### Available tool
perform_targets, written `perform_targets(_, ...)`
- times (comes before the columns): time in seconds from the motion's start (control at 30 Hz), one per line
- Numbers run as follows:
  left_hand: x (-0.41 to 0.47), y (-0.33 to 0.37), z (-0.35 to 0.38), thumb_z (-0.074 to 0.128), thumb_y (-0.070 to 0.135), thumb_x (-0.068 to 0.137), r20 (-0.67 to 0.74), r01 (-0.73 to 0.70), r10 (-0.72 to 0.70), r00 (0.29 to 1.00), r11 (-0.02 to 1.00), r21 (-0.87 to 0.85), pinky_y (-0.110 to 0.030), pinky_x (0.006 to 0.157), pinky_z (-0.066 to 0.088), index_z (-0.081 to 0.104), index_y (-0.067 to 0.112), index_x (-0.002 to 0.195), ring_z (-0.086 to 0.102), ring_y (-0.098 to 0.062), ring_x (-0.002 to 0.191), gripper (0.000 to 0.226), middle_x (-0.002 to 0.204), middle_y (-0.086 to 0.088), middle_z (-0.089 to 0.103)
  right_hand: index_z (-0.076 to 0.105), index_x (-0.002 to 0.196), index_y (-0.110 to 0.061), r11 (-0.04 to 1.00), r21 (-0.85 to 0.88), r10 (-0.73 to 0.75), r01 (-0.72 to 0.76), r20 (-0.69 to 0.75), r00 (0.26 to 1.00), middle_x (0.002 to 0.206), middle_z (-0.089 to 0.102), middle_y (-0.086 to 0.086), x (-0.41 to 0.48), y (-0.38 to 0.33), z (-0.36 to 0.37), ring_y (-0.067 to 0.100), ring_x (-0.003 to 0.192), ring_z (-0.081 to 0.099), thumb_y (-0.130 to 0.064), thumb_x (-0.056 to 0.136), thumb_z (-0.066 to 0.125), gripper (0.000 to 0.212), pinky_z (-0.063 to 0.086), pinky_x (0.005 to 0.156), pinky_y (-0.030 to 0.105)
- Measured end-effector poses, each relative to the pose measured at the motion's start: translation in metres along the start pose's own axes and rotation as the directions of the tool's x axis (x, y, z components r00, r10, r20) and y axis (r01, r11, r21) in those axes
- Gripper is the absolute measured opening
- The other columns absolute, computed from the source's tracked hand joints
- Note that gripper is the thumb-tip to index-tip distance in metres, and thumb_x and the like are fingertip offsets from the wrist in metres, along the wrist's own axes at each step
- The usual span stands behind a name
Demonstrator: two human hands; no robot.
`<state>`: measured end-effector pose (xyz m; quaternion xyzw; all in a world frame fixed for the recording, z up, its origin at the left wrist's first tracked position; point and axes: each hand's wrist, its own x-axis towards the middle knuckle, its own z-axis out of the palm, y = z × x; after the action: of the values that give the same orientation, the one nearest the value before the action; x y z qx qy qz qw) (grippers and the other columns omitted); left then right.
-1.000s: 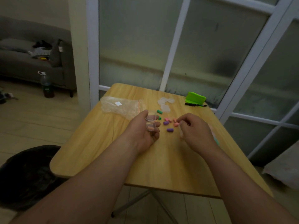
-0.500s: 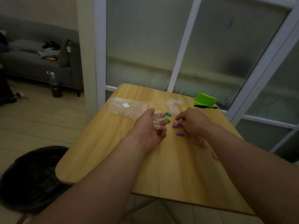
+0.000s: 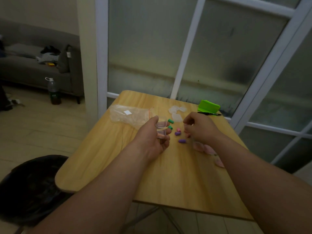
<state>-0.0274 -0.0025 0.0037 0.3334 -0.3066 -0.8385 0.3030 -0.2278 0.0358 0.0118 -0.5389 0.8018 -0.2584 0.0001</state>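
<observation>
The left hand [image 3: 150,139] is curled round a small clear plastic case [image 3: 161,124], thumb on top and fingers underneath, held just above the table [image 3: 177,183]. Something pale pink shows through the case's lower part; I cannot tell whether it is inside it.

The loose earplugs lie from 1 to 3 o'clock of that hand. Two green earplugs [image 3: 170,124] are just beside the case, at its far right corner. A pink earplug [image 3: 178,129] and a purple earplug [image 3: 177,133] touch each other further right. A second purple earplug [image 3: 182,141] lies alone at 3 o'clock, between the two hands.

The right hand [image 3: 200,129] hangs over the table with its fingers curled down. Its fingertips are hidden, so whether it pinches anything cannot be told. More pink pieces [image 3: 201,146] lie under its wrist and forearm.

At 11 o'clock of the left hand, touching its thumb side, lies a clear zip bag [image 3: 130,115] with a red seal strip and a small white label, too small to read. Empty clear cases [image 3: 177,109] sit at the table's 12 o'clock. At 1 o'clock are a bright green block [image 3: 209,106] and a black pen [image 3: 209,113], whose print is illegible. On the floor at 10 o'clock stands a dark bottle [image 3: 54,92], its label unreadable.
</observation>
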Motion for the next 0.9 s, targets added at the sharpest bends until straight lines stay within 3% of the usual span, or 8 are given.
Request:
perform_targets(0.13, -0.006, -0.003, 0.001, 0.043, 0.046, 0.108, -0.006, 0.003, -0.003, 1.000, 1.000, 0.017, -0.025, 0.055, 0.043, 0.067, 0.008, 0.129, 0.049, -0.013, 0.057, 0.050, 0.088, -0.007, 0.064, 0.071, 0.114, -0.024, 0.974, 0.221, 0.052, -0.044, -0.032, 0.998, 0.091, 0.071, -0.002, -0.030, -0.011, -0.011, 0.015, 0.082, 0.071, -0.012, 0.097, 0.068, 0.021, 0.059, 0.074, 0.040)
perform_targets(0.27, -0.013, -0.006, 0.006, 0.042, 0.046, 0.109, 0.025, -0.018, 0.017, 1.000, 0.999, 0.036, -0.027, 0.057, 0.043, 0.065, 0.008, 0.131, 0.049, -0.015, 0.059, 0.050, 0.079, -0.007, 0.068, 0.073, 0.107, -0.026, 0.930, 0.367, 0.037, 0.009, -0.119, 0.992, 0.095, 0.071, -0.006, -0.069, -0.028, -0.022, 0.009, 0.088, 0.067, -0.016, 0.097, 0.072, 0.015, 0.054, 0.071, 0.028)
perform_targets(0.37, -0.018, -0.009, 0.009, 0.041, 0.046, 0.109, 0.082, -0.008, 0.005, 0.997, 0.999, 0.039, -0.028, 0.058, 0.047, 0.065, 0.009, 0.125, 0.052, -0.016, 0.060, 0.047, 0.068, -0.006, 0.071, 0.071, 0.100, -0.020, 0.872, 0.487, 0.019, 0.053, -0.142, 0.990, 0.090, 0.073, -0.003, -0.092, -0.044, -0.024, 0.000, 0.079, 0.068, -0.017, 0.095, 0.077, 0.009, 0.052, 0.063, 0.019)
perform_targets(0.47, -0.021, -0.016, 0.010, 0.041, 0.047, 0.109, 0.142, -0.004, -0.006, 0.990, 0.998, 0.067, -0.029, 0.063, 0.051, 0.065, 0.014, 0.126, 0.058, -0.016, 0.066, 0.044, 0.092, -0.009, 0.070, 0.072, 0.094, -0.028, 0.907, 0.414, -0.025, 0.079, -0.135, 0.990, 0.087, 0.073, -0.008, -0.101, -0.049, -0.014, 0.003, 0.079, 0.068, -0.026, 0.093, 0.079, 0.008, 0.051, 0.068, 0.024)
perform_targets(0.6, -0.023, -0.024, 0.015, 0.037, 0.046, 0.110, 0.182, 0.009, -0.027, 0.983, 0.995, 0.101, -0.029, 0.068, 0.048, 0.059, 0.021, 0.128, 0.052, -0.010, 0.062, 0.038, 0.081, -0.001, 0.061, 0.076, 0.093, -0.031, 0.945, 0.319, -0.026, 0.070, -0.140, 0.990, 0.096, 0.059, -0.010, -0.105, -0.049, -0.006, -0.002, 0.082, 0.057, -0.032, 0.089, 0.082, 0.007, 0.035, 0.066, 0.010)
perform_targets(0.8, -0.023, -0.026, 0.018, 0.037, 0.047, 0.110, 0.159, 0.010, -0.025, 0.987, 0.996, 0.090, -0.032, 0.077, 0.050, 0.053, 0.008, 0.149, 0.063, -0.016, 0.079, 0.057, 0.109, -0.010, 0.070, 0.078, 0.099, -0.031, 0.945, 0.322, -0.015, 0.052, -0.116, 0.993, 0.099, 0.057, -0.008, -0.109, -0.047, -0.007, 0.000, 0.088, 0.058, -0.032, 0.091, 0.081, 0.009, 0.038, 0.070, 0.015)
perform_targets(0.9, -0.022, -0.027, 0.018, 0.037, 0.047, 0.110, 0.165, 0.019, -0.032, 0.986, 0.997, 0.080, -0.031, 0.079, 0.048, 0.054, 0.007, 0.148, 0.058, -0.014, 0.079, 0.058, 0.108, -0.010, 0.072, 0.078, 0.103, -0.033, 0.942, 0.329, -0.035, 0.069, -0.110, 0.993, 0.099, 0.057, -0.007, -0.109, -0.046, -0.007, 0.001, 0.087, 0.058, -0.031, 0.093, 0.078, 0.010, 0.040, 0.070, 0.018)
